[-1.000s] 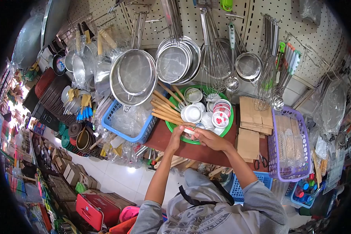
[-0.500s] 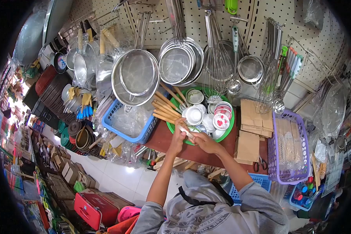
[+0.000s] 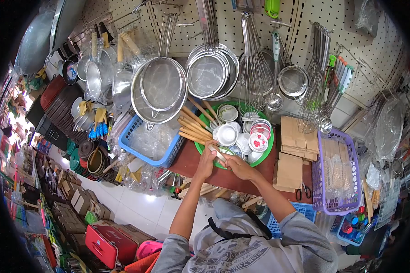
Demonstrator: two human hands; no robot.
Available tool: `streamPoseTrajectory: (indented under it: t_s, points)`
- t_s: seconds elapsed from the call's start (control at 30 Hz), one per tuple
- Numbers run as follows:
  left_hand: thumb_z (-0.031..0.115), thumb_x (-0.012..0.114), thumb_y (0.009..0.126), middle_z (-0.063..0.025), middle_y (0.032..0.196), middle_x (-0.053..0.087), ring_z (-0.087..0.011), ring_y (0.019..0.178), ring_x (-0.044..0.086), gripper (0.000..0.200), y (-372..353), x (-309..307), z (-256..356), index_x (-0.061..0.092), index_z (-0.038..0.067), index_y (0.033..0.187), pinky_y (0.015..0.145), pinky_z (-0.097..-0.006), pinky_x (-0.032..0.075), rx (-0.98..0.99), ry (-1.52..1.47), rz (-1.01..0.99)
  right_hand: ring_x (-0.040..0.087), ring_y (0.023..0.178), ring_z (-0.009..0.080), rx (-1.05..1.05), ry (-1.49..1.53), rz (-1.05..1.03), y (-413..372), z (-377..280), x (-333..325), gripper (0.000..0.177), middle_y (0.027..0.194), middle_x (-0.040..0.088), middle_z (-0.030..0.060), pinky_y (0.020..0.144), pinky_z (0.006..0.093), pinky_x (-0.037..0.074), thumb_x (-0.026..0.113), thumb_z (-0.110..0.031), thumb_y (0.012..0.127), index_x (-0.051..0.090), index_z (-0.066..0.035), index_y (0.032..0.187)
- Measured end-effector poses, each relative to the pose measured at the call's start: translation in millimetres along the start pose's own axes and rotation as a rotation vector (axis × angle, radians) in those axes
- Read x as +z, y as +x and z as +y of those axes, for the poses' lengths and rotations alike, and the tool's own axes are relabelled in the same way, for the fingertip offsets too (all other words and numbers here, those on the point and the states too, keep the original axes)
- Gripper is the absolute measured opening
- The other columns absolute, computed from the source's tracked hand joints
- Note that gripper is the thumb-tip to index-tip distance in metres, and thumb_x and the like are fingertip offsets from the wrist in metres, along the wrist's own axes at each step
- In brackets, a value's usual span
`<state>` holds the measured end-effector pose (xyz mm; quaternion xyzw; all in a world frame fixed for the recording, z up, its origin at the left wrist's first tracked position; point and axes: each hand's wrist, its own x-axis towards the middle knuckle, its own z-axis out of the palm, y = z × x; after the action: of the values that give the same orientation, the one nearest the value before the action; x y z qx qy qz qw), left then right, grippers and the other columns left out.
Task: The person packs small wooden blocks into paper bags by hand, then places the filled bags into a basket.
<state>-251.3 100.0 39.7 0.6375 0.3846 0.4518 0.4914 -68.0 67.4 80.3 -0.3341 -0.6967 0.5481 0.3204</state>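
My left hand (image 3: pixel 206 164) and my right hand (image 3: pixel 239 166) meet at the near edge of a green basin (image 3: pixel 269 148). Between them, gripped by the fingers of both, is a small white dish (image 3: pixel 218 155), seen nearly edge-on and partly hidden by the hands. White bowls (image 3: pixel 226 134) lie piled in the basin, along with red-flowered bowls (image 3: pixel 258 142) on its right side. Several wooden handles (image 3: pixel 193 127) stick out over the basin's left rim, just beyond my left hand.
A blue basket (image 3: pixel 158 160) of clear plastic stands left of the basin. On the right are brown cardboard pieces (image 3: pixel 290 170), scissors (image 3: pixel 304 192) and a purple basket (image 3: pixel 337 209) of wrapped packs. Strainers (image 3: pixel 163 86) and whisks (image 3: pixel 255 73) hang low over the table (image 3: pixel 209 176).
Both hands stay in nearly the same place with the white dish between them. It appears tilted slightly differently, and the camera view has shifted very little.
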Motion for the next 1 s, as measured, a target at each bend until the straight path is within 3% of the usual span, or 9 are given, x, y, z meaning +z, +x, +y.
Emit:
streamPoseTrajectory:
  t_s: [0.1, 0.2, 0.3, 0.5, 0.6, 0.7, 0.8, 1.0]
  points:
    - [0.053, 0.039, 0.094, -0.0122, 0.099, 0.053, -0.0266, 0.099, 0.052, 0.062, 1.7, -2.8, -7.7, 0.040, 0.004, 0.132, 0.095, -0.0362, 0.037, -0.043, -0.062, 0.000, 0.041, 0.078, 0.0103, 0.068, 0.088, 0.022, 0.5, -10.0, 3.2, 0.025, 0.086, 0.043, -0.0014, 0.072, 0.0267, 0.040, 0.032, -0.013, 0.094, 0.053, -0.006, 0.106]
    - [0.050, 0.041, 0.093, -0.0130, 0.101, 0.053, -0.0273, 0.101, 0.051, 0.058, 3.2, -5.3, -12.4, 0.041, 0.006, 0.131, 0.096, -0.0369, 0.036, -0.089, -0.147, -0.003, 0.038, 0.071, 0.0109, -0.061, 0.062, 0.044, 5.9, 0.4, 7.6, 0.017, 0.079, 0.041, -0.0006, 0.063, 0.0279, 0.034, 0.034, -0.014, 0.095, 0.048, -0.006, 0.090]
    - [0.048, 0.042, 0.093, -0.0130, 0.101, 0.053, -0.0274, 0.102, 0.051, 0.055, 2.7, -8.6, -8.8, 0.041, 0.008, 0.131, 0.097, -0.0372, 0.036, -0.118, -0.115, -0.007, 0.036, 0.068, 0.0092, 0.018, 0.267, 0.015, 6.3, -3.0, 8.3, 0.018, 0.077, 0.039, -0.0022, 0.062, 0.0266, 0.032, 0.035, -0.017, 0.096, 0.047, -0.009, 0.086]
    - [0.047, 0.043, 0.093, -0.0116, 0.101, 0.053, -0.0257, 0.101, 0.051, 0.054, 3.8, -7.9, -7.4, 0.041, 0.009, 0.132, 0.098, -0.0360, 0.035, -0.045, -0.066, -0.015, 0.031, 0.064, 0.0082, 0.102, 0.175, 0.045, 8.9, -3.7, 7.2, 0.022, 0.070, 0.032, -0.0056, 0.061, 0.0260, 0.029, 0.037, -0.025, 0.096, 0.043, -0.012, 0.080]
    - [0.040, 0.043, 0.096, -0.0048, 0.097, 0.050, -0.0171, 0.096, 0.051, 0.049, 2.5, -7.9, -5.7, 0.041, 0.006, 0.130, 0.092, -0.0303, 0.037, -0.038, -0.131, -0.011, 0.032, 0.065, 0.0080, 0.093, 0.195, 0.038, 9.9, -4.6, 8.9, 0.020, 0.072, 0.033, -0.0050, 0.062, 0.0255, 0.029, 0.037, -0.024, 0.095, 0.044, -0.011, 0.082]
    - [0.043, 0.043, 0.096, -0.0057, 0.098, 0.051, -0.0167, 0.094, 0.052, 0.050, 3.0, -9.5, -5.6, 0.041, 0.006, 0.130, 0.089, -0.0293, 0.040, -0.048, -0.139, -0.008, 0.035, 0.065, 0.0080, 0.008, 0.195, 0.011, 12.0, -0.2, 9.5, 0.019, 0.074, 0.038, -0.0035, 0.059, 0.0253, 0.030, 0.036, -0.020, 0.095, 0.047, -0.008, 0.085]
    - [0.045, 0.042, 0.096, -0.0063, 0.097, 0.052, -0.0165, 0.090, 0.055, 0.052, 2.2, -11.8, -9.4, 0.039, 0.006, 0.131, 0.083, -0.0286, 0.045, -0.094, -0.257, -0.054, 0.034, 0.065, 0.0079, 0.036, 0.216, 0.008, 10.2, -2.4, 11.3, 0.017, 0.076, 0.038, -0.0036, 0.060, 0.0245, 0.030, 0.037, -0.019, 0.094, 0.048, -0.008, 0.087]
    - [0.046, 0.042, 0.096, -0.0064, 0.096, 0.053, -0.0173, 0.084, 0.057, 0.054, 4.5, -11.5, -16.3, 0.038, 0.006, 0.131, 0.074, -0.0306, 0.050, -0.045, -0.205, -0.048, 0.036, 0.067, 0.0072, 0.039, 0.247, -0.025, 7.9, -4.8, 10.3, 0.017, 0.075, 0.038, -0.0048, 0.061, 0.0240, 0.031, 0.037, -0.017, 0.095, 0.051, -0.008, 0.090]
